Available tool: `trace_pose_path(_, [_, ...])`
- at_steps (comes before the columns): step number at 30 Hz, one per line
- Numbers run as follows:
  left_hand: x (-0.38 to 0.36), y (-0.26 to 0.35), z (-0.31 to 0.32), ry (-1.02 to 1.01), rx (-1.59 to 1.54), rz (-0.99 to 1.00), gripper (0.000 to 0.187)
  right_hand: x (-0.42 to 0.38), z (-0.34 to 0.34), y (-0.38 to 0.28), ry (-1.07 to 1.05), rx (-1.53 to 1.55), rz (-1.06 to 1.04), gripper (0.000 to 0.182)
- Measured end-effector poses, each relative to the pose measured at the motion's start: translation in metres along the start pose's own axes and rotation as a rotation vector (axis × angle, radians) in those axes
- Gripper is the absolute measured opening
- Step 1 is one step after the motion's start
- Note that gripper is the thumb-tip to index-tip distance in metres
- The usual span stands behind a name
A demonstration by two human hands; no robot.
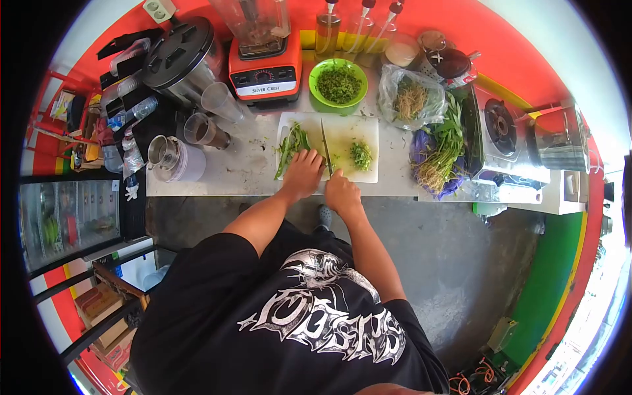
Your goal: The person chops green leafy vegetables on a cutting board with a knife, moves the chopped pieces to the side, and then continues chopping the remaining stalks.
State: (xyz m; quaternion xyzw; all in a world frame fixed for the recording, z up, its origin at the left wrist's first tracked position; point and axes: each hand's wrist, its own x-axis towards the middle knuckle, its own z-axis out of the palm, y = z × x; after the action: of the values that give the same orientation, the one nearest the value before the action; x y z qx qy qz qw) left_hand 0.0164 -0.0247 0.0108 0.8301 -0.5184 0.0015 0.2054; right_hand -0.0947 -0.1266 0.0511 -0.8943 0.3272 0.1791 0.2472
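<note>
On the white cutting board (359, 128), my right hand (342, 192) is closed round the handle of a knife (325, 146), whose blade points away from me. My left hand (305, 172) lies just left of the blade, its fingers pressed on the lower part of a bunch of green leaves (293, 145). Right of the knife sits a small pile of chopped greens (361, 155). Beyond the board stands a green bowl (315, 95) filled with chopped greens.
A red blender (265, 72) stands behind the board, with plastic cups (202, 130) and a lidded container (178, 160) to the left. On the right are a plastic bag with roots (409, 102), leafy stems with roots (442, 155) and a gas stove (501, 125).
</note>
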Motion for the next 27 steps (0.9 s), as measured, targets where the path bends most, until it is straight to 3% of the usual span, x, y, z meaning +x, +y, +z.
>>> trace_pose_path(10, [-0.002, 0.000, 0.000, 0.006, -0.054, -0.023, 0.017, 0.009, -0.005, 0.002, 0.024, 0.050, -0.077, 0.033])
trace_pose_path(15, [-0.011, 0.004, -0.001, 0.146, -0.215, -0.020, 0.012, -0.006, 0.006, 0.003, -0.027, 0.086, -0.046, 0.030])
trace_pose_path(18, [-0.020, 0.010, -0.003, 0.241, -0.164, 0.000, 0.011, -0.006, 0.011, 0.001, 0.017, 0.131, -0.063, 0.027])
trace_pose_path(27, [-0.026, 0.021, -0.011, 0.184, -0.034, 0.020, 0.011, 0.010, 0.010, 0.027, 0.091, 0.101, -0.070, 0.030])
